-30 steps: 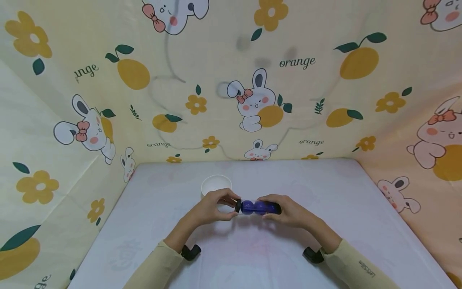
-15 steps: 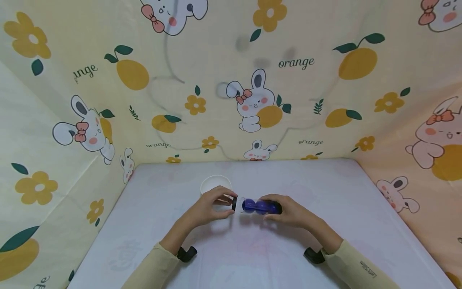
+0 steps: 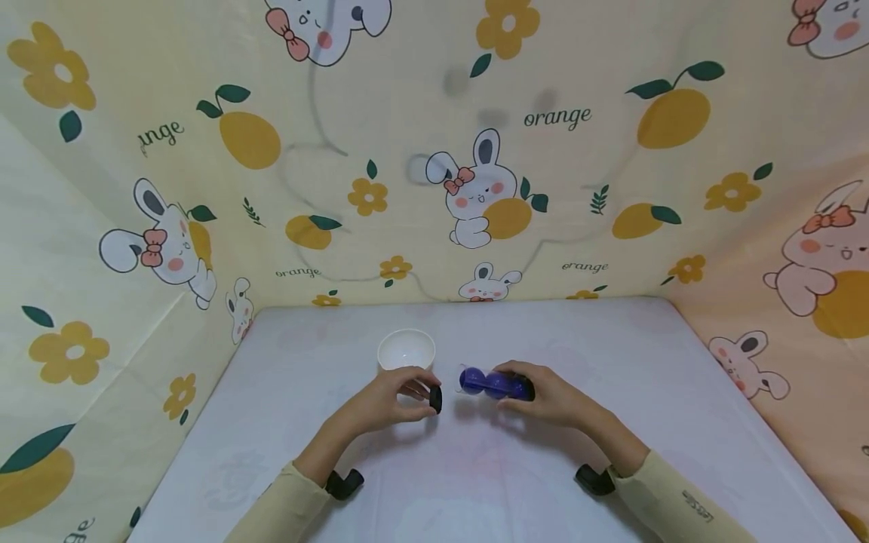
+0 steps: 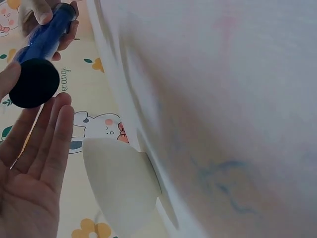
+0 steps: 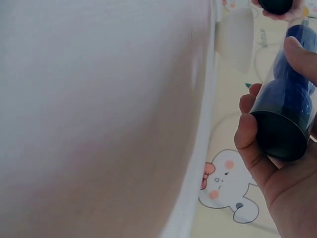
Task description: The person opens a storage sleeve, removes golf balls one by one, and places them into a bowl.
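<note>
My left hand [image 3: 390, 402] pinches a round black cap [image 3: 435, 399] between thumb and fingertips, apart from the tube. In my right hand [image 3: 548, 392] is a clear tube [image 5: 278, 94] with a black base [image 5: 280, 136], gripped near that base. Blue balls [image 3: 485, 381] sit in a row inside it, and its uncapped end points left toward the cap. A white bowl [image 3: 406, 351] stands on the table just behind my left hand. In the left wrist view the cap [image 4: 34, 83] overlaps the tube's near end.
The table [image 3: 475, 483] has a white cover. Patterned cloth walls [image 3: 421, 90] with rabbits and oranges rise at its back and both sides. A black wrist mount [image 3: 345, 484] sits at the left wrist and another mount [image 3: 594, 480] at the right.
The black cap has come off the tube's left end. My left hand has moved slightly left and down with it, while the right hand has shifted the tube a little right and tilted it.
</note>
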The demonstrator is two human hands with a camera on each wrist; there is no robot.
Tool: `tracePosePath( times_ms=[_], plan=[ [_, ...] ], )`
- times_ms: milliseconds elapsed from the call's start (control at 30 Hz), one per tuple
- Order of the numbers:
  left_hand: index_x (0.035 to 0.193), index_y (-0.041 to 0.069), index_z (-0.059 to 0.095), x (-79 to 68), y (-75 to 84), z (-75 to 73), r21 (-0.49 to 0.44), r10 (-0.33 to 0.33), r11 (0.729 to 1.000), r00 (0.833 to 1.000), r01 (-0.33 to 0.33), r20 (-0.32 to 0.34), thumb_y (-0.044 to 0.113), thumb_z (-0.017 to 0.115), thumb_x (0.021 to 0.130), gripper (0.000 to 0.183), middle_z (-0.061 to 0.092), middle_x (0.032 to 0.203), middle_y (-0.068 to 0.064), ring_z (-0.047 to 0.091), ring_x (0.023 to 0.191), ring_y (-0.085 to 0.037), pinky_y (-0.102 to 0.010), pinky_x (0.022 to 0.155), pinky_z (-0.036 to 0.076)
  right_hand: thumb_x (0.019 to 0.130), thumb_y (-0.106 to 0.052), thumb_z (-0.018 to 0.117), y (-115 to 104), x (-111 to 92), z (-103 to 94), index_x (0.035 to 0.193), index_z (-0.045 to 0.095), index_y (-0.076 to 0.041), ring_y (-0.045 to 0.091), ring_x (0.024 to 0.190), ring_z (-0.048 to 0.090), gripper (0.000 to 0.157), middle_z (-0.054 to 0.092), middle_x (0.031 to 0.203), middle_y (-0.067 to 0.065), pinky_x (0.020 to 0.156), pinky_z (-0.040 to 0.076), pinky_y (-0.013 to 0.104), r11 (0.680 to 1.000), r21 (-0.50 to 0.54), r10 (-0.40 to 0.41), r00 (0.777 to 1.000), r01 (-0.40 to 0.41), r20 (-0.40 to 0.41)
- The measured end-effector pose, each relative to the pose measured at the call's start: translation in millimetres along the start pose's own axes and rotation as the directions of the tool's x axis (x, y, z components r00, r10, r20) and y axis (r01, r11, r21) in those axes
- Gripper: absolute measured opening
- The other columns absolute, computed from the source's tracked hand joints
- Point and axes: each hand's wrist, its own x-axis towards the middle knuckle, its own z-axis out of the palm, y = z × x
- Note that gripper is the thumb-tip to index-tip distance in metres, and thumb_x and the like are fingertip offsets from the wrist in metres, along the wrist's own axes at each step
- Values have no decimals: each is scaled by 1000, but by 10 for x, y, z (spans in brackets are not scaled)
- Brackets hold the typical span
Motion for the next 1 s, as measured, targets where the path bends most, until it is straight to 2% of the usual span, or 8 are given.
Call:
tracePosePath(
  times_ms=[200,333,500,633,1000],
  plan=[
    [132,12,68,-26,15,-9,29,-46,999,996,44,74,18,86,95,42,71,130,0,71,115,-20,-38,105,58,97,-36,83,9,-13,-2,144,63,-16,19,115,67,54,70,135,5,99,58,41,1000,0,9,1000,-9,11],
    [131,13,69,-41,-5,-12,20,-100,995,987,98,123,18,86,94,41,71,129,1,71,117,-21,-38,106,58,95,-28,85,10,-15,-14,142,64,-17,18,114,67,53,71,131,3,99,58,39,1000,13,8,1000,-9,23],
    [129,12,69,-44,-55,-10,6,-137,990,976,138,170,16,86,94,39,72,126,1,71,118,-21,-37,105,58,93,-25,87,2,-11,-20,141,64,-17,20,116,67,54,71,130,3,101,58,40,1000,12,12,999,-13,35],
    [128,13,70,-61,-93,-8,32,-151,989,971,147,184,17,87,94,38,74,123,4,72,116,-19,-37,105,58,93,-27,86,-4,-12,-19,141,64,-17,19,115,67,54,71,129,2,100,58,40,1000,13,9,999,-9,32],
    [128,12,69,-77,-140,-16,89,-145,987,972,131,186,19,87,93,40,76,121,2,70,118,-16,-39,108,56,94,-27,86,13,-28,-28,141,64,-18,16,110,66,52,71,128,2,97,58,36,1000,26,-10,1000,10,13]
  ],
)
